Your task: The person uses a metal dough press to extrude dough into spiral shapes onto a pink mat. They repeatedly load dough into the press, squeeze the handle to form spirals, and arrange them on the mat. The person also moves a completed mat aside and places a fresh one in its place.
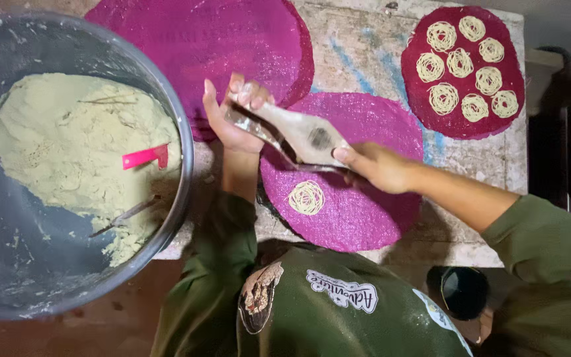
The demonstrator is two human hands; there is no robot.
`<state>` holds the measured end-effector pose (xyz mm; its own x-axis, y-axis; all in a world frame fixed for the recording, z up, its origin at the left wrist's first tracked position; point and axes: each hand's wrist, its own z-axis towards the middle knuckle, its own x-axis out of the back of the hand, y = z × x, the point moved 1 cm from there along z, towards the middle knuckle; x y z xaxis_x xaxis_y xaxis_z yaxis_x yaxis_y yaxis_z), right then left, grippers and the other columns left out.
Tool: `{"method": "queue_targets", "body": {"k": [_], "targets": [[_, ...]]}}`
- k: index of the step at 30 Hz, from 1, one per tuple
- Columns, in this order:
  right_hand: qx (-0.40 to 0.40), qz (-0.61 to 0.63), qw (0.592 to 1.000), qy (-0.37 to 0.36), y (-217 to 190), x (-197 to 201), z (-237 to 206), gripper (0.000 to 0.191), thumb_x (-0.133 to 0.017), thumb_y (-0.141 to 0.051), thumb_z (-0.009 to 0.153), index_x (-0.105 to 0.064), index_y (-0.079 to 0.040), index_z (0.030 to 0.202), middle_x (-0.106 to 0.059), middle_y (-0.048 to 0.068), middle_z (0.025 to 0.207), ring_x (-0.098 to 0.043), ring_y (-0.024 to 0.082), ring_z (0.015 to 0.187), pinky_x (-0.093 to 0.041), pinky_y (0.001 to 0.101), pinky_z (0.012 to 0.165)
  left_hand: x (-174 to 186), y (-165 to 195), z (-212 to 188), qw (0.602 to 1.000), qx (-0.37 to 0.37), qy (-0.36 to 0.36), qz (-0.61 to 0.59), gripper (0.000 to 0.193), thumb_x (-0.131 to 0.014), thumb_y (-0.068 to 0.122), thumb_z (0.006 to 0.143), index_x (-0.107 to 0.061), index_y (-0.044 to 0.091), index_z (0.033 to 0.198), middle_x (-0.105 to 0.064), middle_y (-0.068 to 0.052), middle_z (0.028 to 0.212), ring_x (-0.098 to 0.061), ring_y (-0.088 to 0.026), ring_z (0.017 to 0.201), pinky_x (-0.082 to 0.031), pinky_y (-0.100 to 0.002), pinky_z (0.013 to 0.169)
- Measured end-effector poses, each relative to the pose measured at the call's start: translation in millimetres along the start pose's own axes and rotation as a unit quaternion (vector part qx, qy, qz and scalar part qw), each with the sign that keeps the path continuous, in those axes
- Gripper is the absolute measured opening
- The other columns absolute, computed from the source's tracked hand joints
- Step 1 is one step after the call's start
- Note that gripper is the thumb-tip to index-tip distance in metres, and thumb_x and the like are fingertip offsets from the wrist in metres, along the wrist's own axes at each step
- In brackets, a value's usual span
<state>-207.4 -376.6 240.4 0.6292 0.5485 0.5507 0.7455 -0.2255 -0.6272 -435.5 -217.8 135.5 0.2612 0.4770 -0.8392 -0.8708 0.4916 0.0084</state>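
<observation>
Green sleeves and a green shirt [338, 311] with a pale print fill the near edge. Both hands hold a press [292, 135], a flat, dull metal tool dusted with flour, wide in the middle with a dark round patch and tapering to two long handles. Left hand [232, 116] is cupped under the far-left handle, fingers curled over its end. Right hand [375, 165] grips the near-right handle, thumb laid on top.

Below the press lies a round magenta mat [365, 211], woven and rough, with one pale yellow coil [306, 197] of thin noodle strands near its left edge. Another magenta mat lies bare at the far left [199, 33], partly under the first. A third, darker red mat [462, 125] at the far right carries eight such coils [460, 63] set close together.

All mats rest on a worn, floury table [365, 53] streaked with blue. At the left stands a big grey metal basin [176, 172], its inner wall smeared white, holding a lump of pale yellowish dough [61, 145], rough and crumbly. A pink scraper [145, 157] and a thin metal spoon handle [127, 215] stick out of the dough.
</observation>
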Motion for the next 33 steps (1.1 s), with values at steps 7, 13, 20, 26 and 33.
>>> {"method": "queue_targets", "body": {"k": [7, 13, 20, 26, 33], "targets": [[-0.090, 0.012, 0.996, 0.018, -7.0, 22.5, -5.3, 0.075, -0.033, -0.066, 0.096, -0.068, 0.000, 0.096, -0.068, 0.009, 0.072, -0.067, 0.019, 0.063, -0.057, 0.0371, 0.064, 5.3, -24.6, 6.8, 0.993, -0.048, 0.107, 0.012, 0.046, -0.043, 0.057, 0.105, -0.059, 0.016, 0.093, -0.065, 0.001, 0.082, -0.064, -0.016, 0.082, -0.054, -0.037, 0.087], [-0.034, 0.073, 0.997, 0.014, -13.7, 7.4, 3.6, 0.076, -0.032, -0.066, 0.097, -0.067, 0.001, 0.094, -0.067, 0.007, 0.072, -0.065, 0.017, 0.060, -0.056, 0.0359, 0.062, -3.5, 3.5, 10.9, 0.993, -0.019, 0.112, 0.041, 0.049, -0.045, 0.062, 0.102, -0.057, 0.016, 0.091, -0.060, 0.002, 0.078, -0.059, -0.015, 0.078, -0.052, -0.035, 0.081], [-0.071, 0.037, 0.996, 0.040, 1.0, 26.8, 1.2, 0.073, -0.036, -0.067, 0.095, -0.068, -0.002, 0.096, -0.066, 0.006, 0.069, -0.066, 0.016, 0.059, -0.057, 0.0355, 0.060, 7.4, -23.5, 24.2, 0.990, -0.055, 0.125, 0.029, 0.048, -0.042, 0.061, 0.105, -0.057, 0.016, 0.092, -0.060, 0.001, 0.078, -0.060, -0.017, 0.077, -0.052, -0.039, 0.082], [-0.009, 0.056, 0.996, 0.075, 4.4, 27.8, 8.6, 0.070, -0.039, -0.066, 0.097, -0.067, -0.002, 0.097, -0.063, 0.004, 0.071, -0.061, 0.014, 0.063, -0.053, 0.0352, 0.062, -6.0, -8.5, 29.8, 0.944, 0.043, 0.321, 0.064, 0.055, -0.035, 0.060, 0.095, -0.055, 0.009, 0.097, -0.062, -0.008, 0.085, -0.061, -0.022, 0.083, -0.054, -0.038, 0.077], [0.017, 0.091, 0.993, 0.077, 26.9, 26.0, 19.5, 0.064, -0.039, -0.066, 0.098, -0.062, -0.006, 0.089, -0.062, 0.002, 0.069, -0.061, 0.014, 0.063, -0.052, 0.0340, 0.060, 6.7, -23.1, -25.6, 0.688, 0.373, 0.400, 0.476, 0.055, -0.020, 0.038, 0.111, -0.057, 0.003, 0.132, -0.075, -0.009, 0.091, -0.035, -0.006, 0.047, -0.031, -0.019, 0.040]]}}
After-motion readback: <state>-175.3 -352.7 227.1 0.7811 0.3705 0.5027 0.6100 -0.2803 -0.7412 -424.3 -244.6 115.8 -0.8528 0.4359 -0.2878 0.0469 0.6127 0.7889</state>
